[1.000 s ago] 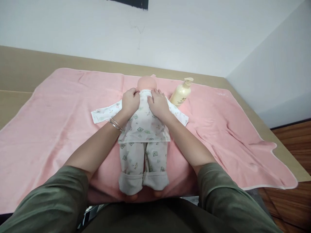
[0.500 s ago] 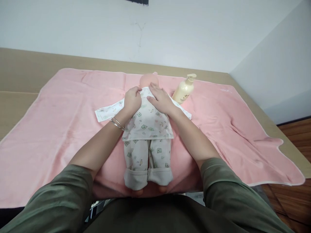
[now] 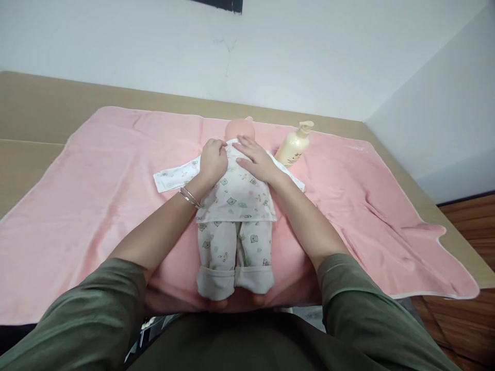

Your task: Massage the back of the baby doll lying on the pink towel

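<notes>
A baby doll (image 3: 240, 130) lies on a pink blanket, its bald head away from me and its feet towards me. It wears a white printed shirt (image 3: 235, 198) and matching trousers (image 3: 217, 247) with turned-up cuffs. No face shows on the doll. My left hand (image 3: 213, 161), with bangles at the wrist, is closed on the shirt by the collar and shoulder; its fingertips are mostly hidden. My right hand (image 3: 257, 161) lies flat on the upper part of the shirt, fingers stretched towards the collar. The shirt's sleeves spread out to both sides.
A cream pump bottle (image 3: 293, 147) leans on the blanket to the right of the doll, close to my right hand. The pink blanket (image 3: 116, 170) covers much of the wooden table (image 3: 34, 108) and hangs over its front edge. A white wall (image 3: 154, 51) stands behind.
The view has shifted slightly. My right fingers have slid a little to the left across the collar area; my left hand stays in place by the collar.
</notes>
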`<state>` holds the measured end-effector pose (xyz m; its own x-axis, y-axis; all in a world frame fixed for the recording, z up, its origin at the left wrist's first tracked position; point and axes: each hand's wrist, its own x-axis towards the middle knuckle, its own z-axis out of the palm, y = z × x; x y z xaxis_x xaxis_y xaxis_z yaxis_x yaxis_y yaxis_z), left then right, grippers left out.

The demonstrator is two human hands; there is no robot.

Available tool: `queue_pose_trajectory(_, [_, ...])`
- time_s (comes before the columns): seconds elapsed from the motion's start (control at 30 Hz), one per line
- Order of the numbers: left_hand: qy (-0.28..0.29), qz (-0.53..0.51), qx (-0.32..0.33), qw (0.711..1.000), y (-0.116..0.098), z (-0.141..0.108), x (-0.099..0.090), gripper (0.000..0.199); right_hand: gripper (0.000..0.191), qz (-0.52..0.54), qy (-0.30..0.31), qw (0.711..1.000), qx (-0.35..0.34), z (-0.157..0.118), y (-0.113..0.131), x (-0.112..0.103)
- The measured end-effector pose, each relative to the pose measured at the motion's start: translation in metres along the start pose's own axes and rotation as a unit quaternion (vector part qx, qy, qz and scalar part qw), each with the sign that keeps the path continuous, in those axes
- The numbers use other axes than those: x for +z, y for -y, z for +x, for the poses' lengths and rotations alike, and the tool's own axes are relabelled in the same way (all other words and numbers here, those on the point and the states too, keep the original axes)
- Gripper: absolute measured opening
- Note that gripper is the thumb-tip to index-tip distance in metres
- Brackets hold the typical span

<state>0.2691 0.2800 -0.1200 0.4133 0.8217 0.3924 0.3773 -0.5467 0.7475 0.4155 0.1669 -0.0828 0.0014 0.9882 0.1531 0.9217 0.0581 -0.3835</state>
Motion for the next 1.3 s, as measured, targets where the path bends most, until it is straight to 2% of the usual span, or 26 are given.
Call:
queue_pose_trajectory(0.07, [0.003, 0.004, 0.000, 1.000, -0.002, 0.000, -0.001, 0.026, 0.072, -0.004, -0.007, 0.997, 0.077, 0.000, 0.000, -0.004])
queue_pose_trajectory(0.17, [0.009, 0.012, -0.005, 1.000, -0.004, -0.001, -0.002, 0.026, 0.072, -0.057, -0.025, 0.985, 0.160, -0.009, 0.024, 0.001])
queue_pose_trajectory(0.27, [0.011, 0.014, -0.017, 1.000, -0.005, 0.000, -0.003, 0.026, 0.064, -0.104, -0.052, 0.987, 0.112, -0.017, 0.054, 0.013])
queue_pose_trajectory(0.37, [0.005, 0.005, -0.036, 0.999, -0.006, 0.002, -0.005, 0.025, 0.059, -0.104, -0.069, 0.991, 0.054, -0.019, 0.068, 0.024])
queue_pose_trajectory(0.43, [0.014, 0.008, -0.038, 0.999, -0.009, 0.002, -0.006, 0.026, 0.059, -0.086, -0.083, 0.991, 0.064, -0.017, 0.066, 0.026])
queue_pose_trajectory(0.53, [0.072, 0.062, -0.019, 0.995, -0.024, -0.005, -0.011, 0.035, 0.061, -0.047, -0.102, 0.987, 0.111, -0.009, 0.049, 0.023])
queue_pose_trajectory(0.67, [0.140, 0.204, 0.011, 0.969, -0.056, -0.032, -0.019, 0.057, 0.064, 0.014, -0.102, 0.980, 0.168, 0.003, 0.013, 0.011])
queue_pose_trajectory(0.77, [0.168, 0.250, 0.031, 0.953, -0.069, -0.049, -0.019, 0.067, 0.067, 0.033, -0.079, 0.981, 0.175, 0.007, -0.003, 0.003])
queue_pose_trajectory(0.87, [0.161, 0.231, 0.033, 0.959, -0.061, -0.044, -0.014, 0.066, 0.068, -0.017, -0.059, 0.979, 0.194, 0.002, 0.009, 0.001])
queue_pose_trajectory(0.97, [0.141, 0.173, 0.028, 0.974, -0.038, -0.019, -0.011, 0.056, 0.070, -0.101, -0.048, 0.973, 0.204, -0.013, 0.043, 0.008])
queue_pose_trajectory(1.03, [0.149, 0.122, 0.027, 0.981, -0.023, -0.002, -0.011, 0.049, 0.070, -0.134, -0.046, 0.973, 0.183, -0.022, 0.064, 0.014])
queue_pose_trajectory(1.1, [0.152, 0.081, 0.023, 0.985, -0.016, 0.006, -0.013, 0.048, 0.068, -0.137, -0.040, 0.978, 0.153, -0.025, 0.074, 0.017])
queue_pose_trajectory(1.2, [0.137, 0.106, 0.030, 0.985, -0.021, -0.001, -0.013, 0.043, 0.064, -0.098, -0.036, 0.986, 0.130, -0.015, 0.059, 0.013])
queue_pose_trajectory(1.3, [0.145, 0.180, 0.097, 0.968, -0.037, -0.022, -0.010, 0.044, 0.065, -0.045, -0.048, 0.983, 0.173, -0.001, 0.027, 0.000])
